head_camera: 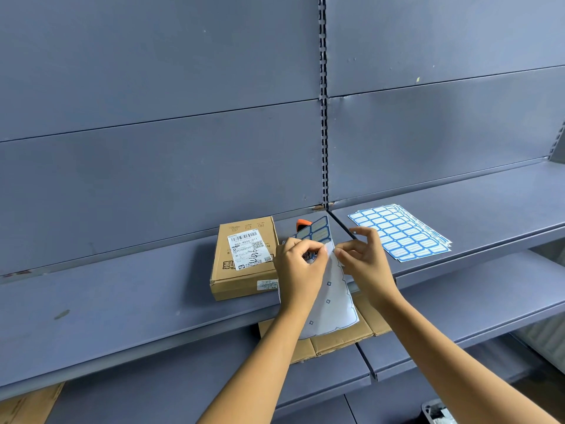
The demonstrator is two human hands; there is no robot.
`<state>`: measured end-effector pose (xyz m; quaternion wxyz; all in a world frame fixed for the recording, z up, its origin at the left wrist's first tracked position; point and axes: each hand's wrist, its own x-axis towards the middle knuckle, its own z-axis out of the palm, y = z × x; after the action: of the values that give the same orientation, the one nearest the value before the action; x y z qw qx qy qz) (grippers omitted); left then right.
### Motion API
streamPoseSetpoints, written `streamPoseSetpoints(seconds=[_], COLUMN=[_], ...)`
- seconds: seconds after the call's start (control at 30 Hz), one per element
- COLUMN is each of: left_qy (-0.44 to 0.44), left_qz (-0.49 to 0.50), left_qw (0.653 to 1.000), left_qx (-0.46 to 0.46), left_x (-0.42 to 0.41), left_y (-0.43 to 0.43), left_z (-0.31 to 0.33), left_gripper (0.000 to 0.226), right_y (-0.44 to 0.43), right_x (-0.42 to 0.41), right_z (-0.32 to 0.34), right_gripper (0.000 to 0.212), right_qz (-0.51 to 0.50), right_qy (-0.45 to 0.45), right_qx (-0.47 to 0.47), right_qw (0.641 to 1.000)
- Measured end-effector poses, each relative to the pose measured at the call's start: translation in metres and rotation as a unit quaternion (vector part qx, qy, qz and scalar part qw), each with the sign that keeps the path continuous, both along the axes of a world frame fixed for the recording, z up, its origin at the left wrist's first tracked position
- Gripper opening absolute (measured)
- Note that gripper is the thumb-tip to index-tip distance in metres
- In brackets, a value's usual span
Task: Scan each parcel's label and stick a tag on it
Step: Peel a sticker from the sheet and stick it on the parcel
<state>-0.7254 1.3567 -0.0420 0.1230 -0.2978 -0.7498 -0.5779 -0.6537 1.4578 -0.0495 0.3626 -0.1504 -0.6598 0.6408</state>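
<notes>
Right, we're looking at grey-blue metal shelving, plain back panels point(153, 87) rising behind with a slotted upright point(323, 117) running down the middle. The main shelf point(122, 301) stretches left to right, joined under that upright to a second shelf point(489, 203) on the right.

Sitting on the main shelf, towards the far edge and just left of the hands, is the parcel point(241, 286), a flat brown cardboard box, closed, so its contents can't be seen. Its white label point(249, 250) faces up, barcode at the far end, handwriting scrawled across it.

Both hands meet just right of the parcel. The left hand point(301, 264) has its fingers curled round the top of a sticker sheet point(333, 301), mostly bare backing below, a few blue-framed tags left at the far end. The right hand point(365, 258) pinches that sheet's right edge between thumb and forefinger, other fingers lifted.

Behind the sheet pokes an orange object point(302, 223), mostly hidden. On the right shelf lies a stack of full sheets point(400, 232). Below, on the lower shelf point(183, 393), flattened cardboard point(336, 341) sticks out under the hands.
</notes>
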Motion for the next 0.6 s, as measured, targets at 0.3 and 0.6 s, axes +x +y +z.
streamPoseSetpoints(seconds=[0.3,0.6], left_qy=[-0.017,-0.097], left_qz=[-0.010,-0.008], left_qw=[0.999,0.994], left_qx=[0.031,0.042], left_x=[-0.003,-0.003], left_y=[0.002,0.006], left_z=[-0.005,-0.004], left_gripper=[0.023,0.028], right_y=[-0.003,0.006], right_x=[-0.007,-0.010], right_z=[-0.006,-0.011], right_gripper=[0.032,0.031], right_qz=[-0.028,-0.084], right_qy=[0.006,-0.022], right_qx=[-0.061,-0.092], right_qw=[0.998,0.992])
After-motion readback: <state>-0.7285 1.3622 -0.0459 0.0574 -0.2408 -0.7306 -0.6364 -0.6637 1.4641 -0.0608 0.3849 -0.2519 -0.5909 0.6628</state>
